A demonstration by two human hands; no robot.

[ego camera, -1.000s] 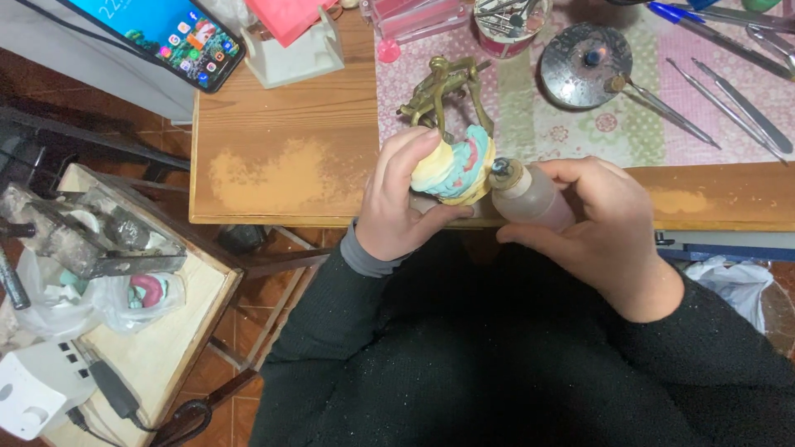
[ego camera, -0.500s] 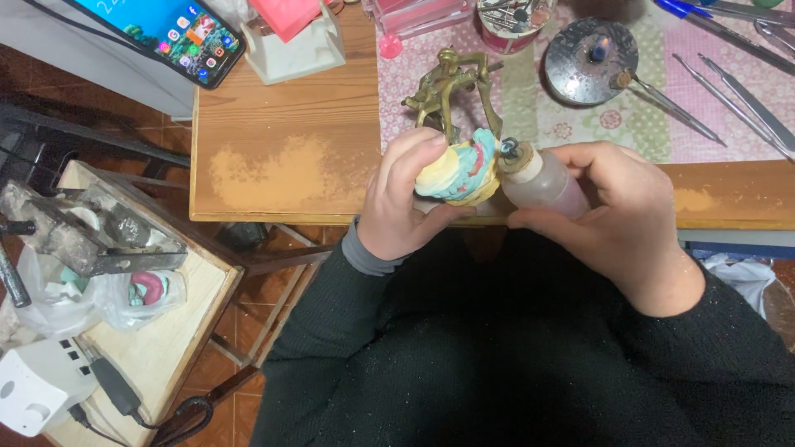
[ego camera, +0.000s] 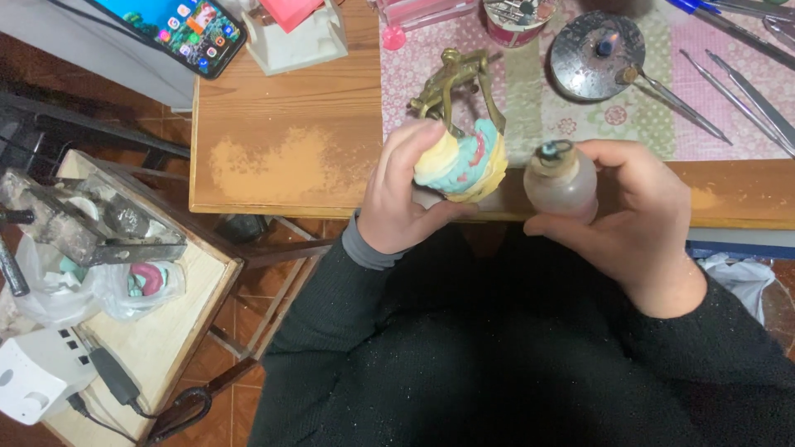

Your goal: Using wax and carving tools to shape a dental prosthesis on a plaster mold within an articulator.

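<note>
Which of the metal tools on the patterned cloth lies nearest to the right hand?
The spatula whose tip rests on the round dark dish; the others lie farther right of the right hand.

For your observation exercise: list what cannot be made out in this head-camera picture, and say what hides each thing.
- Dental model: its left side is covered by the left hand, head view.
- Bottle: base and far side hidden in the right hand; contents not readable through the cloudy wall.
- Metal tools: cut off by the top and right edges.
- Phone: top cut off by the upper edge.
- Bag: contents blurred by the plastic.
</note>
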